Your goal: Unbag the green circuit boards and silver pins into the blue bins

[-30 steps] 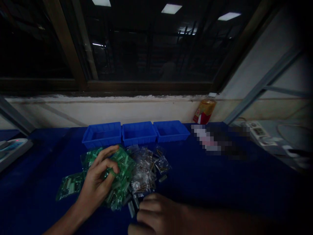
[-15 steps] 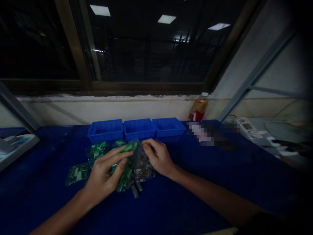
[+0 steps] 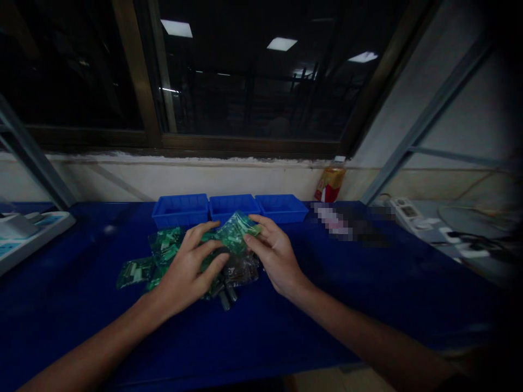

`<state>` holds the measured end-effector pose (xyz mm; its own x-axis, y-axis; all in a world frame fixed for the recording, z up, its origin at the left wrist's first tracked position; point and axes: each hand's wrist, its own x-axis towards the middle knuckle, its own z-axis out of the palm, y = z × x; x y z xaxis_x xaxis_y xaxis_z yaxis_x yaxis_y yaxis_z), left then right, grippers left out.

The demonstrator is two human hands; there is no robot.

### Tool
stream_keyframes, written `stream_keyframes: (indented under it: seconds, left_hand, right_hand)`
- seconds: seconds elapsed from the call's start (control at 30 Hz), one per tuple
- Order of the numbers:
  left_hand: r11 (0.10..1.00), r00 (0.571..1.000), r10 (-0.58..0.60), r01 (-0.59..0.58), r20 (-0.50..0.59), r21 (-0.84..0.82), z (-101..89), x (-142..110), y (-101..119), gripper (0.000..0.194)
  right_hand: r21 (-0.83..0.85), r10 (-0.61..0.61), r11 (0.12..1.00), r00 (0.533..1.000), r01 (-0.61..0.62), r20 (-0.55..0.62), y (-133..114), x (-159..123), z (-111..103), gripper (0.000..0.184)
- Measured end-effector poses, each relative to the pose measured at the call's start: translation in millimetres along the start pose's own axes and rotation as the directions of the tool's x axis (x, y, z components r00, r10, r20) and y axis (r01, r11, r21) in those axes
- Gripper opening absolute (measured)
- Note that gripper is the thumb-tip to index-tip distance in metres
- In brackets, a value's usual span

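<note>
Between thumb and fingers, my right hand pinches a green plastic bag with pale small parts inside, raised over the pile. My left hand hovers beside it with fingers apart, above other green bags; nothing shows in its grip. Below the raised bag lies a clear bag of brownish metal pieces. Several dark grey blocks lie at the near side of the pile. One more green bag rests to the left.
Three blue bins stand in a row behind the pile, against the wall. A bottle with a red and gold label is at the back right. Power strips lie at the left and right. A blurred-out patch covers something near the bottle.
My right hand has lifted a green bag up from the pile. My left hand has opened and released the green bag it was touching. The camera view has shifted slightly.
</note>
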<state>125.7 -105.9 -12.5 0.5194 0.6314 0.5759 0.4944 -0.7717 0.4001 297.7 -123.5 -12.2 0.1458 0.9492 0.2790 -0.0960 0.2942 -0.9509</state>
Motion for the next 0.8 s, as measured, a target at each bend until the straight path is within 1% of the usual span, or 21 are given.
stream_keyframes:
  seconds: [0.03,0.07,0.1,0.13,0.2,0.23,0.27,0.3,0.33,0.4,0.47,0.5,0.53,0.57,0.6,0.63,0.67,0.7,0.73,0.77,0.8]
  left_hand:
    - [0.993,0.997,-0.074,0.074,0.012,-0.09,-0.7,1,1,0.022]
    - [0.967,0.987,-0.156,0.161,0.043,-0.197,-1.2,1,1,0.025]
    - [0.917,0.968,-0.234,0.25,0.086,-0.311,-1.6,2,1,0.03]
    - [0.847,0.943,-0.301,0.332,0.139,-0.416,-1.5,2,1,0.036]
    - [0.687,0.887,-0.384,0.459,0.254,-0.563,-0.1,2,1,0.043]
    - [0.625,0.868,-0.401,0.492,0.292,-0.606,1.1,2,2,0.042]
    - [0.58,0.859,-0.404,0.507,0.315,-0.637,2.4,2,2,0.038]
    - [0.549,0.856,-0.408,0.508,0.318,-0.663,3.8,2,2,0.031]
    - [0.526,0.856,-0.417,0.501,0.305,-0.687,5.0,2,3,0.024]
    - [0.509,0.864,-0.441,0.464,0.243,-0.725,6.4,3,3,0.016]
    - [0.548,0.878,-0.458,0.403,0.141,-0.733,5.8,3,3,0.015]
    - [0.604,0.889,-0.451,0.366,0.075,-0.708,4.8,3,2,0.014]
    - [0.689,0.908,-0.419,0.315,-0.003,-0.652,3.6,2,1,0.012]
    - [0.791,0.934,-0.347,0.244,-0.084,-0.561,2.3,2,0,0.01]
    - [0.887,0.959,-0.238,0.152,-0.151,-0.436,1.3,1,-2,0.007]
    - [0.954,0.977,-0.108,0.049,-0.186,-0.295,0.7,-1,-3,0.005]
    - [0.985,0.982,0.021,-0.052,-0.189,-0.165,0.6,-2,-4,0.008]
    - [0.988,0.978,0.125,-0.138,-0.168,-0.069,1.1,-3,-5,0.013]
    - [0.98,0.972,0.193,-0.196,-0.137,-0.011,2.1,-4,-5,0.017]
    - [0.974,0.968,0.227,-0.226,-0.105,0.018,3.3,-5,-5,0.021]
    - [0.972,0.969,0.236,-0.234,-0.079,0.032,4.5,-5,-6,0.023]
  right_hand:
    - [-0.063,-0.065,0.996,0.998,0.065,0.006,-1,-1,-1,0.025]
    - [-0.146,-0.145,0.979,0.989,0.146,0.017,-2,-1,-2,0.018]
    - [-0.238,-0.236,0.941,0.971,0.239,0.039,-3,-2,-3,0.012]
    - [-0.326,-0.331,0.884,0.941,0.336,0.073,-4,-4,-4,0.01]
    - [-0.442,-0.487,0.742,0.858,0.505,0.163,-5,-7,-6,0.018]
    - [-0.469,-0.532,0.683,0.821,0.56,0.207,-5,-9,-7,0.022]
    - [-0.487,-0.555,0.641,0.797,0.593,0.239,-4,-11,-7,0.024]
    - [-0.501,-0.562,0.616,0.785,0.608,0.26,-4,-13,-7,0.026]
    - [-0.513,-0.557,0.606,0.784,0.609,0.272,-4,-14,-7,0.026]
    - [-0.535,-0.522,0.612,0.805,0.583,0.28,-4,-16,-6,0.028]
    - [-0.557,-0.473,0.637,0.841,0.533,0.262,-5,-15,-6,0.027]
    - [-0.565,-0.447,0.658,0.862,0.499,0.241,-7,-14,-5,0.024]
    - [-0.563,-0.411,0.688,0.885,0.459,0.22,-8,-12,-6,0.019]
    - [-0.546,-0.356,0.731,0.911,0.41,0.208,-10,-10,-6,0.012]
    - [-0.509,-0.278,0.787,0.937,0.347,0.21,-12,-7,-7,0.011]
    - [-0.453,-0.182,0.85,0.957,0.268,0.224,-13,-5,-7,0.018]
    - [-0.385,-0.079,0.906,0.966,0.173,0.248,-13,-4,-8,0.026]
    - [-0.315,0.012,0.946,0.962,0.077,0.272,-12,-3,-8,0.031]
    - [-0.251,0.077,0.968,0.954,-0.002,0.291,-11,-2,-8,0.032]
    - [-0.198,0.108,0.979,0.949,-0.05,0.295,-9,-2,-8,0.029]
    - [-0.166,0.109,0.984,0.951,-0.062,0.29,-6,-1,-8,0.026]
